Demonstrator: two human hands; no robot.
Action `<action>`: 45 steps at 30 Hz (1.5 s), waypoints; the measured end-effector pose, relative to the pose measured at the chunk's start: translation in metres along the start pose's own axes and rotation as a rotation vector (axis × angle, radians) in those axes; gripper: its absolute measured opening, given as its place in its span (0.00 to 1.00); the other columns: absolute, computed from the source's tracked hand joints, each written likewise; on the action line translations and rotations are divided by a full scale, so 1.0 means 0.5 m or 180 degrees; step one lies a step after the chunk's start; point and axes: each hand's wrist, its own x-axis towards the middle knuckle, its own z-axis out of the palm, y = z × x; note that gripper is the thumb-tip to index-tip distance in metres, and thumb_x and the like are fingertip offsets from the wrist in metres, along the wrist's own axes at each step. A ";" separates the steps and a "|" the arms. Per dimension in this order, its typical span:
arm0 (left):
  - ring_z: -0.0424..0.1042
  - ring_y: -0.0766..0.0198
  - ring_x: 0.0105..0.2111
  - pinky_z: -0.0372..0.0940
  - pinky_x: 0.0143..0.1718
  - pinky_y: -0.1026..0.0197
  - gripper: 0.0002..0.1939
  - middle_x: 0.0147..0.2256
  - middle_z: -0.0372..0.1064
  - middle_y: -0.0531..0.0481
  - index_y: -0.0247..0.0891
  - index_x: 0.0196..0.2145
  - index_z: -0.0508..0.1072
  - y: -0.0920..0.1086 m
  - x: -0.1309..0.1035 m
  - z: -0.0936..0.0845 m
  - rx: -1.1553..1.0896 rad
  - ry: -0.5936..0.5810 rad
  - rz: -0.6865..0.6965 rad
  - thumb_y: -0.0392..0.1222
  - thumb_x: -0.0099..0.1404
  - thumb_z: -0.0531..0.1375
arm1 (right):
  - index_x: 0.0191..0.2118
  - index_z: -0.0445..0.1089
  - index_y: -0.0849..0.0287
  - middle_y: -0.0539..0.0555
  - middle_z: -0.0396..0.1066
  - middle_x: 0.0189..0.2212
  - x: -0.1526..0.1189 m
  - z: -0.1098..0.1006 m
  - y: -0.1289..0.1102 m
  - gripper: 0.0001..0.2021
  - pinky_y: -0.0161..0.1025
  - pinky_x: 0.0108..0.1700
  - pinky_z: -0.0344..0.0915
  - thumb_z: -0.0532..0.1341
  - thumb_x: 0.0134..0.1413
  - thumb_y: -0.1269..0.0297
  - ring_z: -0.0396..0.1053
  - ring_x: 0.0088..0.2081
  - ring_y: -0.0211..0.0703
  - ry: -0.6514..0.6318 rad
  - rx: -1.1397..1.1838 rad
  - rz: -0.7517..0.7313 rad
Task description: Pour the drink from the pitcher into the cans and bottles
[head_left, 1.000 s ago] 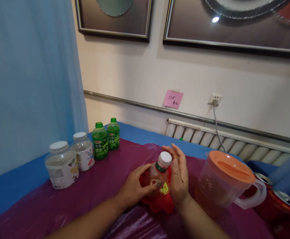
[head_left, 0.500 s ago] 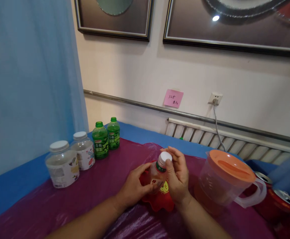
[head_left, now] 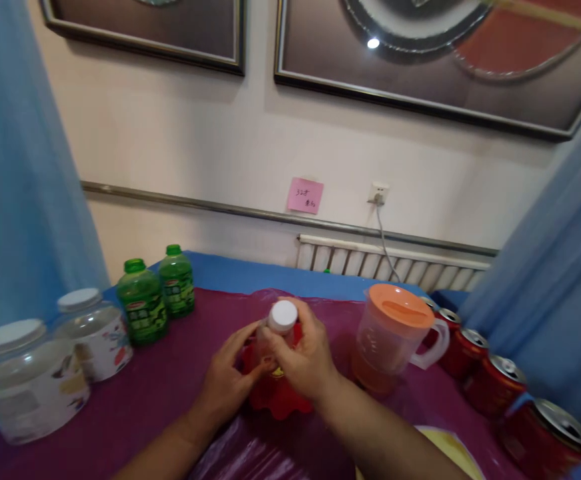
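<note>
While the left hand (head_left: 226, 372) cups the lower body of a small clear bottle (head_left: 282, 320), the right hand (head_left: 308, 353) closes round its upper part, thumb across the near side beneath the white cap (head_left: 284, 310). The bottle is between the palms, over a red scalloped dish (head_left: 283, 402); from here I can't tell whether its base touches. I'd call it light, thin plastic that would dent under a hard squeeze and might slip in damp fingers. Its lower body looks the best place for a steady hold, with the ridged cap, if it is ridged, taking a fingertip grip.

Near the right forearm, the clear pitcher (head_left: 374, 350) with its orange lid (head_left: 401, 308) crowds that side, red cans (head_left: 543, 433) lined beyond its handle. A pale yellow piece (head_left: 448, 448) lies below, close to the forearm. Leftward there's more room across the purple sheet (head_left: 175, 393), up to the green bottles (head_left: 143, 313) and white-lidded jars (head_left: 30, 387). Past the sheet's far edge runs a blue strip of table (head_left: 235, 273), then the radiator (head_left: 340, 257).
</note>
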 end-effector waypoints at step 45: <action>0.81 0.50 0.45 0.77 0.46 0.55 0.26 0.48 0.81 0.47 0.46 0.50 0.77 -0.067 0.041 -0.006 -0.0039 -0.0554 -0.0688 0.60 0.58 0.66 | 0.52 0.67 0.64 0.69 0.76 0.48 0.270 -0.601 0.283 0.32 0.42 0.44 0.68 0.69 0.50 0.43 0.75 0.49 0.58 0.1510 -0.3384 0.2240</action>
